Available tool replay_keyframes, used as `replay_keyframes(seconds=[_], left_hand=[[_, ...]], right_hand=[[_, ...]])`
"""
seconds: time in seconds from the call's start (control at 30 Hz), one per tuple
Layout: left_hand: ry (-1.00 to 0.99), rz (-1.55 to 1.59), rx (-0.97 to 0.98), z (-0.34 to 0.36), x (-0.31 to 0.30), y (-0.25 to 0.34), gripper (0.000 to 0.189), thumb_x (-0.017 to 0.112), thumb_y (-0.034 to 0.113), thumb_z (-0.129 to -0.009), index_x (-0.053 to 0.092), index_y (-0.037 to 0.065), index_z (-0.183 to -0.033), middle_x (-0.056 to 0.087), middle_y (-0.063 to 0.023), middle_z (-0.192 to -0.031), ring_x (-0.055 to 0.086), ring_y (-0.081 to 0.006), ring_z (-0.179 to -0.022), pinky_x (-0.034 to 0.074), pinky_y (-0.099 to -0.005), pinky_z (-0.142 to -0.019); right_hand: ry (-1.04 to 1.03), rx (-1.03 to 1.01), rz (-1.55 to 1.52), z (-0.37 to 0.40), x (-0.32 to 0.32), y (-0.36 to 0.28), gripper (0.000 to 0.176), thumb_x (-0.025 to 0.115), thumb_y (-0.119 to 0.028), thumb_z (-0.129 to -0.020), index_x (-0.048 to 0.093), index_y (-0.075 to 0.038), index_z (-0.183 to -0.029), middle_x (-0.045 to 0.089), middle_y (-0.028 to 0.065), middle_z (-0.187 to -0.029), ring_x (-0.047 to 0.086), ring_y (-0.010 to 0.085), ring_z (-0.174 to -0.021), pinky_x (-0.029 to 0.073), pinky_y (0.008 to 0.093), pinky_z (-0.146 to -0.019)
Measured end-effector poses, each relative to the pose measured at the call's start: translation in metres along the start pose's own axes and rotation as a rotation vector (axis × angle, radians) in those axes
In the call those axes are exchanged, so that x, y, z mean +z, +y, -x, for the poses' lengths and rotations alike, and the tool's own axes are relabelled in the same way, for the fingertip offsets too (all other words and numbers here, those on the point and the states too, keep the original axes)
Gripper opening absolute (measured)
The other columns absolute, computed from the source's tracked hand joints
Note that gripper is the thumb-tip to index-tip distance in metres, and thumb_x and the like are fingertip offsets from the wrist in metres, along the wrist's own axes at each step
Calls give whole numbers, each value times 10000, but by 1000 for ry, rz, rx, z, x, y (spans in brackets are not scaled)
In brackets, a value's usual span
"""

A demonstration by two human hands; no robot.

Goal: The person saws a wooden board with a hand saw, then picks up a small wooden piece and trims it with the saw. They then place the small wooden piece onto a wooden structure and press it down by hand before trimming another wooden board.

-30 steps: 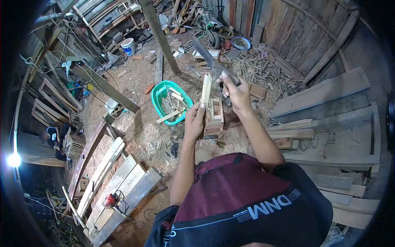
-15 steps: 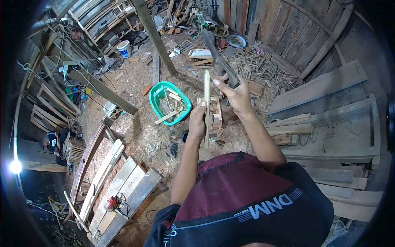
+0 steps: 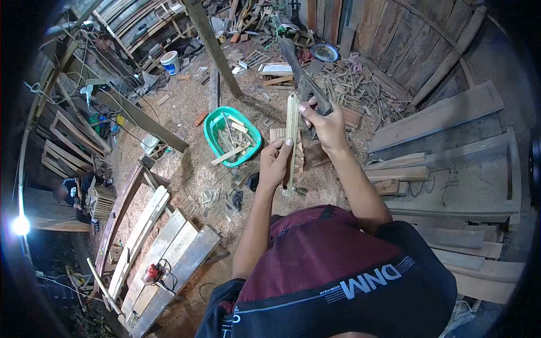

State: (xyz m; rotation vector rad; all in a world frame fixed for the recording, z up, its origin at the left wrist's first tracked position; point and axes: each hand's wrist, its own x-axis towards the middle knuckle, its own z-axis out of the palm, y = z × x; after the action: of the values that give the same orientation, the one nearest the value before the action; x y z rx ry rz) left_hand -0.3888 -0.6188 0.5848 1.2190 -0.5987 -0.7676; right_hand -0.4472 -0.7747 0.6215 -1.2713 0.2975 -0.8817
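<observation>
My left hand (image 3: 274, 163) is closed around a long pale wooden strip (image 3: 292, 118), held upright in front of me. Its thumb lies along the strip's face. Close by on the right, my right hand (image 3: 327, 128) wraps the near end of a long, dark, rough-looking bar (image 3: 298, 70). The bar slants away toward the upper left, and its exact kind is unclear. My right thumb points at the strip's upper part, right by its edge. Behind the strip, a small stack of wooden pieces (image 3: 278, 134) is partly hidden.
A green basin (image 3: 257, 151) of wood scraps stands on the shaving-covered floor. Beyond it rises a wooden post (image 3: 213, 50). A red power tool (image 3: 151, 275) rests on planks at lower left. Boards (image 3: 437, 118) lie along the right. Another person (image 3: 70, 191) sits at far left.
The strip has turned to show a broader, grooved face and has shifted slightly right. My left hand has moved a little right; my right hand stays on the dark bar.
</observation>
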Motion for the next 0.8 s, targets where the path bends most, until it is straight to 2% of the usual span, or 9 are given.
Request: replay_keyframes(seconds=[0.1, 0.13, 0.27, 0.3, 0.33, 0.47, 0.63, 0.67, 0.8], left_hand=[[-27, -113, 13, 3, -10, -17, 256, 565, 229, -1017, 648, -14, -1028, 700, -67, -826, 654, -116, -733, 513, -255, -663], [-11, -284, 14, 2, -19, -28, 242, 595, 212, -1000, 685, -10, -1036, 681, -9, -841, 604, -78, -776, 484, -241, -714], [6, -49, -216, 3, -35, -55, 202, 646, 194, -969, 736, 16, -999, 663, 43, -798, 569, -33, -665, 450, -206, -596], [41, -20, -290, 1, -44, -64, 226, 649, 172, -967, 714, -9, -1086, 639, 46, -871, 557, -43, -782, 433, -208, -699], [105, -7, -299, -4, -54, -85, 234, 650, 184, -967, 715, -10, -1082, 648, 42, -872, 558, -44, -781, 434, -207, -701], [215, 4, -491, -10, -77, -121, 230, 595, 167, -982, 694, 17, -1125, 666, 17, -907, 584, -65, -757, 456, -220, -694], [116, 79, -649, -18, -135, -248, 225, 552, 127, -985, 665, 65, -1170, 662, 6, -956, 603, -89, -787, 481, -255, -645], [234, 122, -666, -23, -121, -231, 206, 584, 90, -955, 667, 25, -1132, 663, -20, -861, 585, -83, -640, 457, -226, -532], [235, -32, -663, -50, -153, -317, 279, 661, 38, -907, 656, -2, -1183, 667, -6, -853, 584, -87, -683, 474, -262, -579]], right_hand=[[13, -1, 48, -3, -6, 6, 186, 784, -116, -850, 611, -57, -889, 596, -26, -728, 531, 54, -614, 414, 222, -556], [24, 10, 93, -6, -11, 11, 173, 777, -105, -856, 615, -58, -897, 602, -26, -723, 530, 54, -604, 412, 220, -556], [74, -10, 158, -4, -25, 39, 177, 749, -180, -901, 623, -57, -917, 618, -27, -721, 524, 41, -612, 402, 208, -563], [67, 7, 274, -2, -33, 49, 210, 702, -245, -939, 626, -50, -927, 621, -18, -720, 516, 42, -612, 400, 209, -561], [59, 23, 390, 0, -40, 60, 271, 654, -309, -977, 629, -42, -936, 623, -10, -719, 507, 43, -613, 397, 211, -559], [131, 395, 210, 25, -67, 103, 468, 447, -454, -1051, 628, -28, -986, 600, 17, -758, 487, 64, -614, 381, 222, -556], [117, 537, 303, 72, -110, 210, 470, 475, -473, -1034, 643, -41, -959, 568, 0, -715, 496, 84, -604, 385, 245, -552], [109, 544, 375, 80, -113, 227, 464, 486, -473, -1029, 650, -47, -944, 559, -5, -697, 496, 90, -596, 385, 254, -549], [59, 648, 818, 90, -129, 292, 436, 561, -430, -995, 653, -18, -888, 590, 51, -667, 560, 150, -623, 438, 328, -587]])
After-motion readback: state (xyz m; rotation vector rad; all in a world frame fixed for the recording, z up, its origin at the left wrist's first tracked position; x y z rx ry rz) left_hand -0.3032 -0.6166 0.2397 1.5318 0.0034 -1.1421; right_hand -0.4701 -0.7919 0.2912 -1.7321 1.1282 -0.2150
